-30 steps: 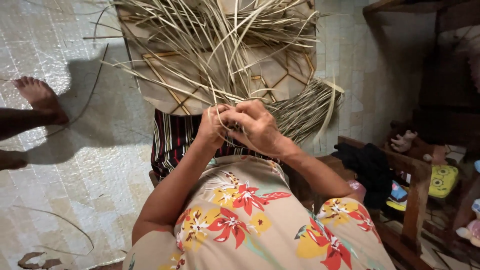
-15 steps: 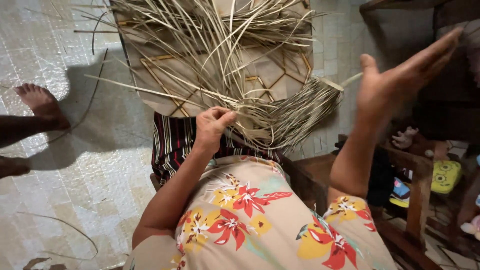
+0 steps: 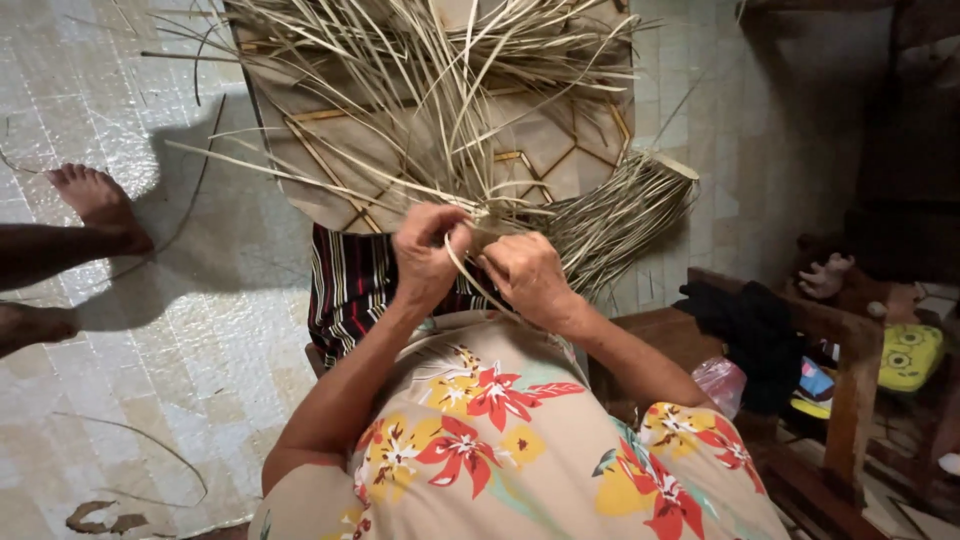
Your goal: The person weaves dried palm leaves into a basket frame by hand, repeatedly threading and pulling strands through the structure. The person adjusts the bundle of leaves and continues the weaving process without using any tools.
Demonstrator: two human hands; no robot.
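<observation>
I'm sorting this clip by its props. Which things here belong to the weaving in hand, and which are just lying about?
In the work:
- left hand, gripping a strip
- right hand
- woven mat
- loose straw strips

Lying about:
- yellow plush toy
- pink plastic bag
- dark cloth
- another person's foot

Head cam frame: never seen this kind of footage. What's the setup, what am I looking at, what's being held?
No machine here: the one camera sits on a person's head and looks down, so you see their own floral shirt and two bare arms from above. The left hand and the right hand meet at the near edge of a partly woven mat of pale straw strips, whose loose ends fan out in all directions. A single strip curves between the two hands; both pinch it or the weave beside it. The mat lies over a striped cloth on the person's lap, above a pale tiled floor. At the left, someone else's bare foot; at the right, a wooden bench.
</observation>
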